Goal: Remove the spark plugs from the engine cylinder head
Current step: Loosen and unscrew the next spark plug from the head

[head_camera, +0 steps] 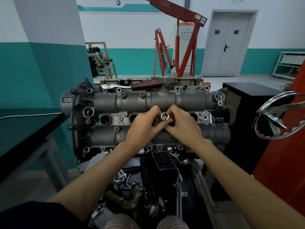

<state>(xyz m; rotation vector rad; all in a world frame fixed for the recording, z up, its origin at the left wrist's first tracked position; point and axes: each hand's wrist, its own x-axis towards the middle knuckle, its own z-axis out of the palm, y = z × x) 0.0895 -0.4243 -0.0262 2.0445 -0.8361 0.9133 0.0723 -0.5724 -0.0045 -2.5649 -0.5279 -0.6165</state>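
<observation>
So, both hands down on the engine cylinder head point(148, 103), meeting over the third plug well from the left. Left hand point(145, 124) curled in, fingertips pinching the shiny socket point(164, 116) from its left side. Right hand point(179, 124) doing the same from the other side, thumb and fingers wrapped close round the same socket. Socket standing upright between the two, open end facing up, lower part hidden by the fingers, so can't tell how deep it sits in the well. No spark plug visible anywhere, presumably hidden down the well, can't say for sure.

Just left of the left hand, two open plug wells point(105, 119), dark inside. Just right of the right hand, one more well point(193, 116), partly covered by the knuckles. Beyond the fingertips, on the far edge of the head, a ratchet wrench point(132, 86) lying flat, chrome end left, red and black grip right. Further back, a red engine crane point(181, 47). Well off to the right of the right hand, a chrome handwheel point(279, 115). Below the wrists, loose engine parts point(156, 171) piled up.
</observation>
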